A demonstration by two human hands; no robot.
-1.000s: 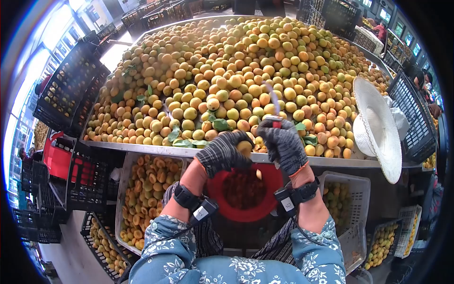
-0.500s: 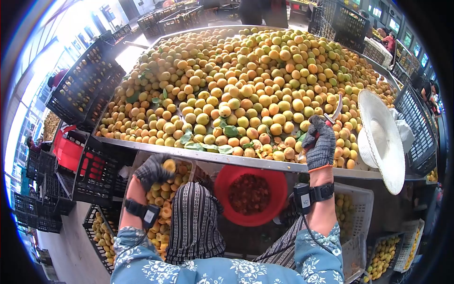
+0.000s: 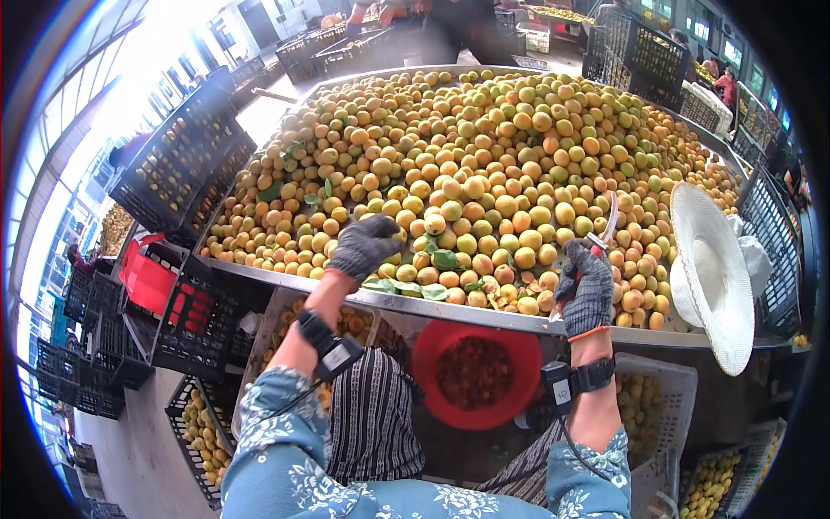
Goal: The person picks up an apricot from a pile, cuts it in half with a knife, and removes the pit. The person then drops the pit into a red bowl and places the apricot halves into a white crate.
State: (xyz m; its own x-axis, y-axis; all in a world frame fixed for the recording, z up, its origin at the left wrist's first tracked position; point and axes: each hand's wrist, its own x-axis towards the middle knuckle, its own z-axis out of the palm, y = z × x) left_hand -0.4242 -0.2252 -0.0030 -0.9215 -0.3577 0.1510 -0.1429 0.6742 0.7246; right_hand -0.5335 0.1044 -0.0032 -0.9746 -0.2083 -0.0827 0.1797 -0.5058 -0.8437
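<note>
Up front, the left hand (image 3: 365, 246), in a dark knit glove, lies palm-down on the fruit (image 3: 484, 164) heaped on the table (image 3: 277, 275), up and to the left of the red bowl (image 3: 425, 372). Its fingers curl over a piece, but whether they grip it I cannot tell. The right hand (image 3: 588, 290), up and right of the bowl, is closed around a knife (image 3: 610, 221), blade pointing up. A white hat (image 3: 713, 277) lies further right of the bowl.
</note>
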